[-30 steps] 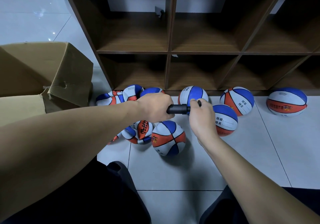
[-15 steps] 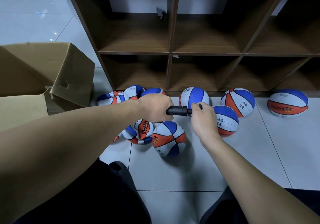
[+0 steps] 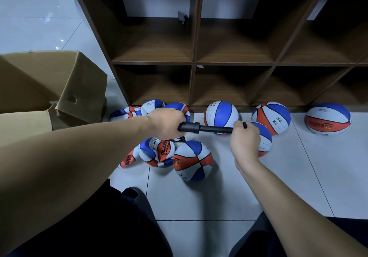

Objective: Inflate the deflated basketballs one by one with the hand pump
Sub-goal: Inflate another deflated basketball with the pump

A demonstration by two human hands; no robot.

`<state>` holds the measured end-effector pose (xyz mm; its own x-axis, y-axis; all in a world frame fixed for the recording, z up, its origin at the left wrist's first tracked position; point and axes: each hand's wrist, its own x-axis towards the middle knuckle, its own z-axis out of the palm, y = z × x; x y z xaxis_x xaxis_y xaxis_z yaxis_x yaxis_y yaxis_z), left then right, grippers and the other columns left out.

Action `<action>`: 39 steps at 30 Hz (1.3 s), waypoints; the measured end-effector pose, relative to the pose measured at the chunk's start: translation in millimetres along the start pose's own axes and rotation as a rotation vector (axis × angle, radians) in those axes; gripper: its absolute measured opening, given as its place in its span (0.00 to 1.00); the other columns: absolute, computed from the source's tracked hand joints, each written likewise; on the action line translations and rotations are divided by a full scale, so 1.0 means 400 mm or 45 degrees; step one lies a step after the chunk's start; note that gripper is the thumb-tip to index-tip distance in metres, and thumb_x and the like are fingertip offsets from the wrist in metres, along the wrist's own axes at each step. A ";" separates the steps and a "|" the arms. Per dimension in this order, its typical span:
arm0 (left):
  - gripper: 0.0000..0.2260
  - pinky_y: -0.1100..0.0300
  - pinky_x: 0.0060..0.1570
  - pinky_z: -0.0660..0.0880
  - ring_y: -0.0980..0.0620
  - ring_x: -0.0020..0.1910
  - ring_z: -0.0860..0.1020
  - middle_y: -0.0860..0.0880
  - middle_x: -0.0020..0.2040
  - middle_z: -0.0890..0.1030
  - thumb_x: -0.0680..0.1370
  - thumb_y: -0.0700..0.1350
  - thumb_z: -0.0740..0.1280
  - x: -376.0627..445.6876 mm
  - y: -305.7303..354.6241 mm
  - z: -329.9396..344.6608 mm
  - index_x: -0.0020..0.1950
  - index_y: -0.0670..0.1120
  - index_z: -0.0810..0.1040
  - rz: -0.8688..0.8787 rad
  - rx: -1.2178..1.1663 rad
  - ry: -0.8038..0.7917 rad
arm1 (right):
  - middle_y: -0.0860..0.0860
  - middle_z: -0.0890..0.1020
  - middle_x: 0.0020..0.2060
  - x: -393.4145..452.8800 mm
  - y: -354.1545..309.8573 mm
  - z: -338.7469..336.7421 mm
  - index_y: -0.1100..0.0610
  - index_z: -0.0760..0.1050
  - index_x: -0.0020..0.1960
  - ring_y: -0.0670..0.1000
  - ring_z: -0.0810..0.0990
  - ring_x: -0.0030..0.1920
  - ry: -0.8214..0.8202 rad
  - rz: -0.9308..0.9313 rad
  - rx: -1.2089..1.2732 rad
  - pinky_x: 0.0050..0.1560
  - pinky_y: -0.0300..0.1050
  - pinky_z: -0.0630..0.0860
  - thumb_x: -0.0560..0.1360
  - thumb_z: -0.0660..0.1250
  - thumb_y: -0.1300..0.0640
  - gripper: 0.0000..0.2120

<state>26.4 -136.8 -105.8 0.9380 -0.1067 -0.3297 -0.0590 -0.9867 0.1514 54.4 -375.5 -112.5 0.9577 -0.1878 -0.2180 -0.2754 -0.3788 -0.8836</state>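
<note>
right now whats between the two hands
In the head view, the hand pump spans the gap: left hand grips its barrel, right hand its handle.

The hand pump (image 3: 199, 127) is plain matte black. The basketballs (image 3: 192, 160) carry curved panels of royal blue, white and orange-red, some with small dark print on the white. The shelf (image 3: 194, 61) is dark brown woodgrain. The cardboard box (image 3: 59, 81) is dull tan. The floor (image 3: 288, 177) is pale grey tile with thin dark grout lines.
</note>
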 end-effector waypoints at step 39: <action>0.12 0.55 0.35 0.72 0.51 0.36 0.78 0.52 0.36 0.79 0.81 0.56 0.71 0.004 -0.023 0.007 0.42 0.55 0.74 -0.019 -0.102 -0.035 | 0.51 0.70 0.30 0.059 0.003 -0.037 0.56 0.69 0.37 0.53 0.67 0.33 -0.032 0.080 0.046 0.36 0.47 0.67 0.79 0.63 0.57 0.13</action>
<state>27.5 -128.1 -110.4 0.9288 -0.0963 -0.3579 -0.0165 -0.9754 0.2197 75.4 -393.8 -112.8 0.9407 -0.1869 -0.2832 -0.3319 -0.3341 -0.8822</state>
